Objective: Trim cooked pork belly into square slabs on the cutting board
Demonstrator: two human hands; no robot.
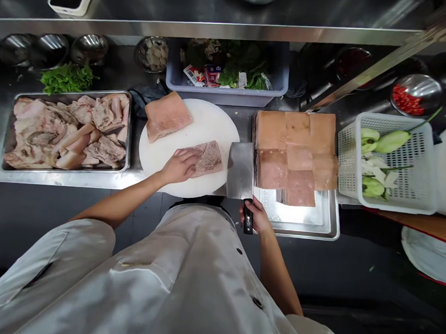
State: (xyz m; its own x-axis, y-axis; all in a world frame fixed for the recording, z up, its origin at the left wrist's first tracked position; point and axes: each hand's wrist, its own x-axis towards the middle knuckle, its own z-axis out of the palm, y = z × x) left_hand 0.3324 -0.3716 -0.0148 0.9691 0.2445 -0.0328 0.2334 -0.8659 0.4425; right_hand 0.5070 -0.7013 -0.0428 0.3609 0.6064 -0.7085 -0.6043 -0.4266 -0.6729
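Observation:
My left hand (182, 165) lies with its fingers stretched over a slab of pork (210, 157) on the round white cutting board (214, 121). In my right hand (258, 214) is the black handle of a cleaver (241, 170). Its broad blade reaches over the board's right edge, beside the pork slab and apart from it. A second pork slab (168, 115), skin side up, rests at the board's upper left. Square pork pieces (296, 153) are laid in rows, skin up, on a metal tray (298, 226) to the right.
Pork trimmings fill a metal tray (129, 132) on the left, with leafy greens (68, 78) behind. A grey-blue bin (227, 95) of vegetables stands behind the board. At right sit a white basket (385, 203) of green vegetables and a bowl of chopped red chillies (408, 99). A shelf edge (208, 29) crosses above.

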